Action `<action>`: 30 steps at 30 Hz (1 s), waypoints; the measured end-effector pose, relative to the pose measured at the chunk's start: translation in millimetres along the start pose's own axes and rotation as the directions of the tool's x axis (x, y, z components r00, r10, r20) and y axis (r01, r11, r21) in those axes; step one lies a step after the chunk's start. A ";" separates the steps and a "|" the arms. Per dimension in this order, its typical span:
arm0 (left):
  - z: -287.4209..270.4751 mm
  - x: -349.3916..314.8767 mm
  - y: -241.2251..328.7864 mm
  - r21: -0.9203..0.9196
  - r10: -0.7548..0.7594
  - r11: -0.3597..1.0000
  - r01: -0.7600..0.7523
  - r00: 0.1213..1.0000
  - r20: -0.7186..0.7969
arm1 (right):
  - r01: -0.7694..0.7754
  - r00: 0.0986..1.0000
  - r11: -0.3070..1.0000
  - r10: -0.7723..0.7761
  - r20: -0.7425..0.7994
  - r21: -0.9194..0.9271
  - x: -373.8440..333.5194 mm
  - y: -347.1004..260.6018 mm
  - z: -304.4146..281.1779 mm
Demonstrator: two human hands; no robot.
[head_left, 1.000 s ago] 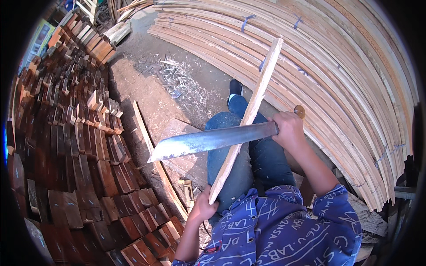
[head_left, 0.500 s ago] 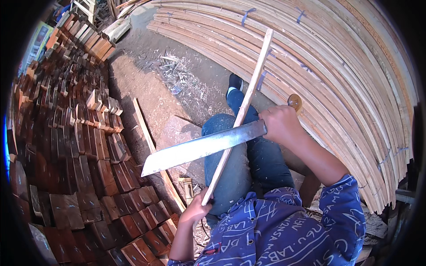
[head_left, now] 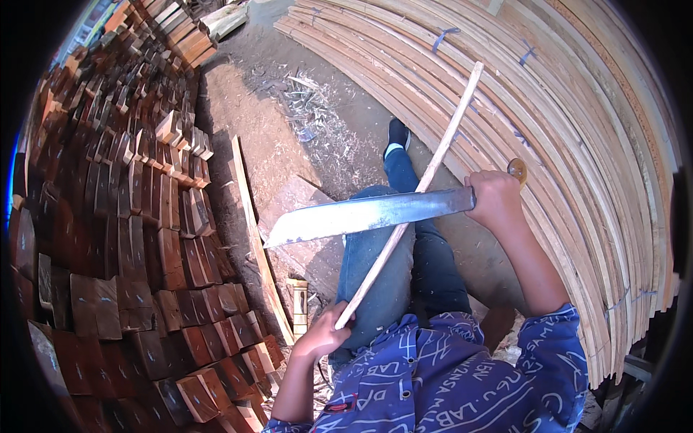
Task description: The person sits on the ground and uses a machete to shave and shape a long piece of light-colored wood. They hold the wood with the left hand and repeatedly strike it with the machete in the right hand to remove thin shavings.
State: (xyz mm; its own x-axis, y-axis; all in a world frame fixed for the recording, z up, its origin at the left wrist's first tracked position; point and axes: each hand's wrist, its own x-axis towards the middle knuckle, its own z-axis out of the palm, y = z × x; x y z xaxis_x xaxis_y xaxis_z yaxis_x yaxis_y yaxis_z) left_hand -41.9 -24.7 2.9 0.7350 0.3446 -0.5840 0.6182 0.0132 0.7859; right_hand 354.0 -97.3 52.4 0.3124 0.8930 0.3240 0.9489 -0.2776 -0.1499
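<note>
My right hand (head_left: 495,198) is wrapped round the handle of a machete (head_left: 372,215), whose round wooden butt shows beyond my fist. The broad steel blade points left and lies across a long, thin wooden stick (head_left: 440,153). Whether the edge bites into the wood or only rests on it I cannot tell. Down by my left knee, my left hand (head_left: 325,330) grips the near end of that stick. From there it slants up and away to the right, over my thigh.
Dark cut wood blocks (head_left: 130,289) are stacked on the left. Long tied laths (head_left: 548,144) lie at the right. A loose strip (head_left: 253,231) and a flat board (head_left: 296,213) lie on the ground, near wood shavings (head_left: 310,108). A wooden piece (head_left: 298,307) stands beside my left hand.
The view has shifted, so the surroundings sit differently in the picture. The machete blade has turned closer to level across the stick, and the stick leans more to the right. Both grips stay the same.
</note>
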 end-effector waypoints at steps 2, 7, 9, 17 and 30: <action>1.3 1.4 -10.0 0.046 0.024 0.999 -0.024 1.000 -0.004 | -0.064 0.997 0.997 0.063 -0.036 -0.038 -3.9 20.9 -5.4; -6.8 2.2 -4.4 0.097 -0.038 0.995 0.034 0.999 0.038 | -0.557 0.830 0.817 0.540 -0.140 -0.150 8.4 95.6 -50.7; -6.3 2.9 -9.9 0.105 -0.016 0.994 0.015 1.000 0.007 | -0.623 0.780 0.781 0.618 -0.093 -0.035 9.6 104.7 -61.0; -4.3 11.3 -15.7 0.140 -0.009 0.990 0.004 0.999 0.033 | -0.378 0.922 0.908 0.352 0.161 0.180 -25.4 -1.3 -26.1; 27.3 -9.1 13.0 0.093 -0.071 0.991 0.095 0.971 -0.228 | -0.122 0.990 0.986 0.112 0.091 0.115 -5.6 2.0 -14.9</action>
State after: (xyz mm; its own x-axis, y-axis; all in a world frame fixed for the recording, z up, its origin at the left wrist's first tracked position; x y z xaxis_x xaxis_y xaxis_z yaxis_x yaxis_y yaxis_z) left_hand -33.0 -53.3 12.9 0.6063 0.5473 -0.5769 0.7082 -0.0416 0.7048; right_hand 354.8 -108.1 64.2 0.4113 0.8848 0.2190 0.8923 -0.3419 -0.2947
